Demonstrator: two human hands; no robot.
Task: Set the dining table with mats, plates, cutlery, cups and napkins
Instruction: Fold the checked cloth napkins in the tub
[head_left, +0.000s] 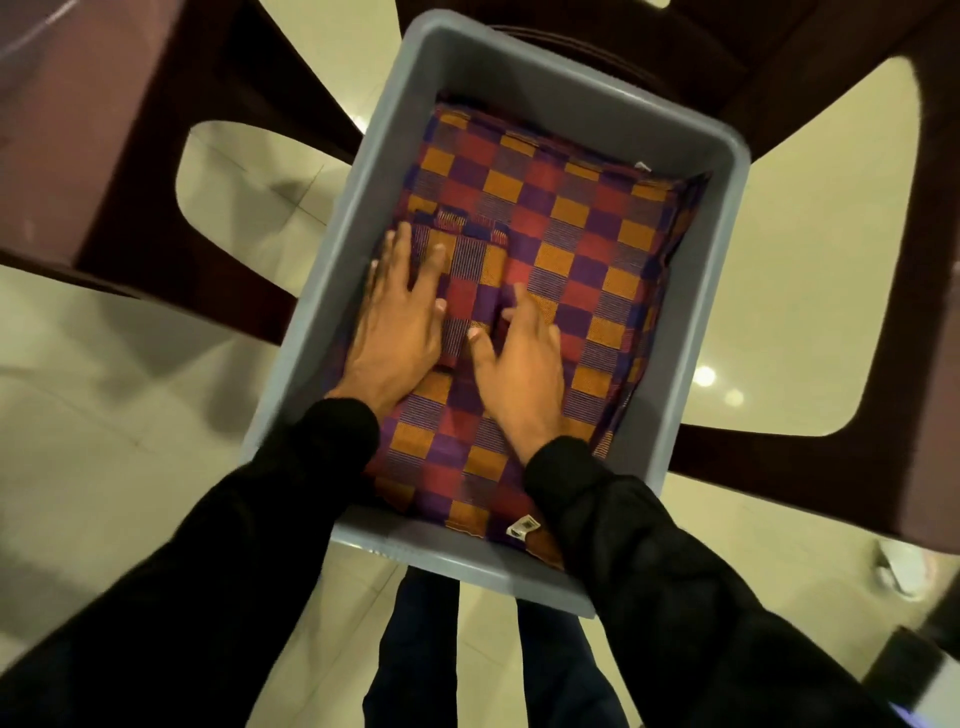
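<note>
A grey plastic bin (332, 249) stands on a dark chair, seen from above. Inside lies a stack of checked mats (582, 249) in red, orange and purple. On top of them, at the left, sits a smaller folded checked cloth (470, 270), a napkin by its size. My left hand (400, 322) lies flat on the left part of that cloth with fingers spread. My right hand (514, 364) rests at the cloth's right edge, its fingers curled at the fold and the thumb out on the cloth. Both sleeves are black.
The bin sits on a dark brown plastic chair (779, 457) whose arms frame it left and right. Pale glossy floor tiles (104, 441) lie all around. My legs (467, 649) stand just below the bin's near rim. A small pale object (904, 569) lies on the floor at right.
</note>
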